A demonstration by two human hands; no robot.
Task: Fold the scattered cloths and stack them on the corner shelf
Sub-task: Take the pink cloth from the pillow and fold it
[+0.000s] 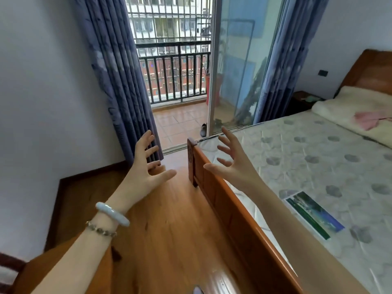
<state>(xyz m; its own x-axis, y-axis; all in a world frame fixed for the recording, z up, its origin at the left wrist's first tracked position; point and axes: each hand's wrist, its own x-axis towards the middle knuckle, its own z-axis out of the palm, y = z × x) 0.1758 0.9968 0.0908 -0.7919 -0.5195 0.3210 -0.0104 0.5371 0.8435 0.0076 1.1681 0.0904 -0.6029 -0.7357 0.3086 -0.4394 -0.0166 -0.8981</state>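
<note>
My left hand [146, 166] is raised over the wooden floor, fingers spread wide, holding nothing; two bracelets circle its wrist. My right hand [231, 160] is raised above the bed's footboard corner, fingers spread too, with nothing in it. A pink cloth [369, 120] lies crumpled at the far right on a cream blanket [347, 102] at the head of the bed, well away from both hands. No corner shelf is in view.
The bare patterned mattress [314, 162] carries a green-and-blue label [314, 215]. The wooden footboard [224, 200] runs diagonally to my right. Ahead are blue curtains [118, 77], an open sliding glass door [237, 66] to a balcony, and a dark nightstand [303, 100].
</note>
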